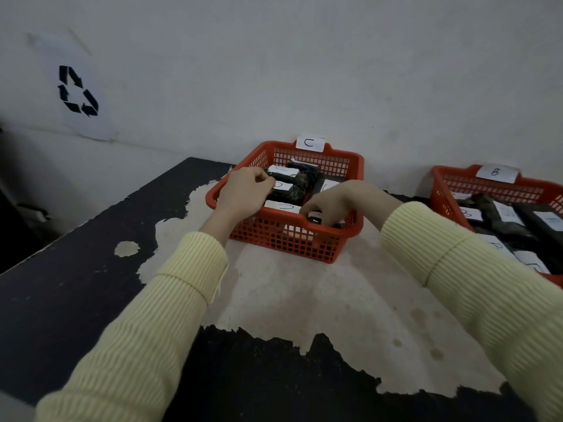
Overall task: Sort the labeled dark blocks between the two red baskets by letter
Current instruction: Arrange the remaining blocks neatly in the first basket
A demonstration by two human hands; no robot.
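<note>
Reaching into the red basket marked C (332, 251), both hands work among the dark blocks that lie inside it. The left hand (243, 190) comes over the left rim of this basket; its fingers are curled together and they pinch the end of a dark block with a white label (281, 186), near the back-left part of the basket. The right hand (330, 204) goes down into the front-right corner of the same basket, palm down, with the fingers bent around a small dark block (315, 219) whose end shows just under the fingertips. Whether the fingers really close on it I cannot tell, because the hand covers most of it.

Other blocks lie close together in this basket, each with a white paper label; one label at the front (281, 207) shows a curved letter like C. A white tag with the letter C (310, 143) stands on the back rim.

The second red basket (441, 190) stands at the right, apart from the first one, and it is partly cut by the edge of the view. It has a white tag with the letter B (495, 172) on its back rim, and several dark labeled blocks (484, 208) lie in it.

Both arms wear pale yellow ribbed sleeves (158, 315). The baskets stand on a dark table (76, 284) whose surface is peeled to a pale layer in the middle. On the white wall at left hangs a paper with a recycling symbol (78, 91).
</note>
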